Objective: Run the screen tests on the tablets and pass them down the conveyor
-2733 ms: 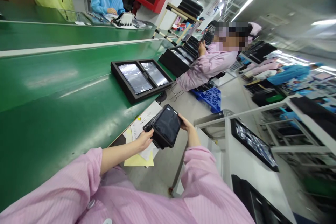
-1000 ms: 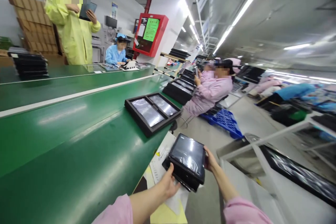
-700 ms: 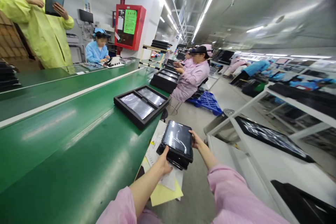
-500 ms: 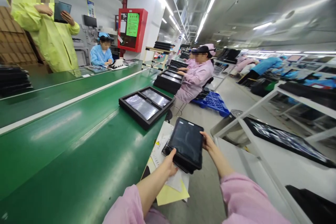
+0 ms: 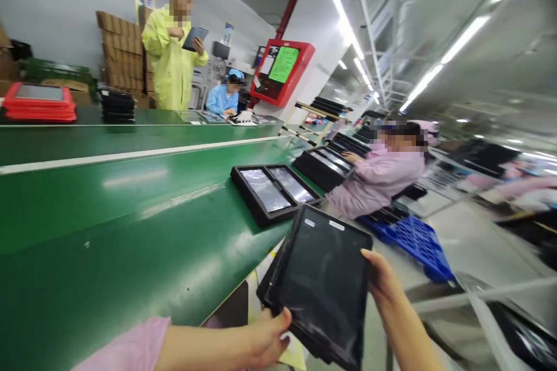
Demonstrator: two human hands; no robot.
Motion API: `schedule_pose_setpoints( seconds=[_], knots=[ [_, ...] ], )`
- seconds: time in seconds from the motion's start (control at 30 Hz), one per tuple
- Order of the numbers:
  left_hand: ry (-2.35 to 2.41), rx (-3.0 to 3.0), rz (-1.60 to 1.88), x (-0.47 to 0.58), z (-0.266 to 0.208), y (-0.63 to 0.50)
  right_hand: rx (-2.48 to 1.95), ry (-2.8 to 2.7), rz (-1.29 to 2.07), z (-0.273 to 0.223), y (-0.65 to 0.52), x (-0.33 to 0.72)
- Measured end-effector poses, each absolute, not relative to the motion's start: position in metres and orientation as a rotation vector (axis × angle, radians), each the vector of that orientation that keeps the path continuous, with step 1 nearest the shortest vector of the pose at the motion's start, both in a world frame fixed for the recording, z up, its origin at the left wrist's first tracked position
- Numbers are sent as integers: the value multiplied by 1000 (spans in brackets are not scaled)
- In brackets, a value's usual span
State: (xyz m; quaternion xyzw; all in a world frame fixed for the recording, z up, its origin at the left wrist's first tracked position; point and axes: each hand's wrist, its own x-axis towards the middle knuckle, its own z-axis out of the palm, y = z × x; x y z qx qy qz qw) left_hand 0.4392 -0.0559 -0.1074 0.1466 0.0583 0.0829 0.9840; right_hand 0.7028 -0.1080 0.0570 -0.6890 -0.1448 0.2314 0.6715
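Observation:
Both my hands carry a small stack of black tablets (image 5: 326,284), held tilted beside the green bench edge. The top one is a dark glossy panel with two small pale labels near its far edge. My left hand (image 5: 272,339) grips the near left corner, thumb on top and fingers partly hidden underneath. At the right side, my right hand (image 5: 380,272) is closed on the edge, its fingers mostly hidden behind the stack. Just beyond, on the green bench (image 5: 174,255), lies a black foam tray (image 5: 256,219) with two shiny film-covered panels in its compartments.
A co-worker in pink (image 5: 383,177) sits farther along near more black trays (image 5: 311,171). A blue pallet (image 5: 418,243) lies on the floor. Across the bench are a person in yellow (image 5: 169,64), a black stack (image 5: 117,105) and red-framed tablets (image 5: 39,105).
My view has turned left and tilted, bringing the red-framed stack into sight. The tablet stack is now larger in view and closer to the foam tray, still in both hands.

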Motion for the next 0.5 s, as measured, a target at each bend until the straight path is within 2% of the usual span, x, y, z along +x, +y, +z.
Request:
schedule_pose_setpoints(
  seconds=[0.3,0.4,0.5],
  knots=[
    [773,196,672,244,-22,71,-1258,-697,1009,6,59,540],
    [929,250,879,198,-3,109,-1342,-781,1061,-26,72,494],
    [1053,561,977,154,12,138,-1491,-1021,1105,-54,53,465]
  ],
)
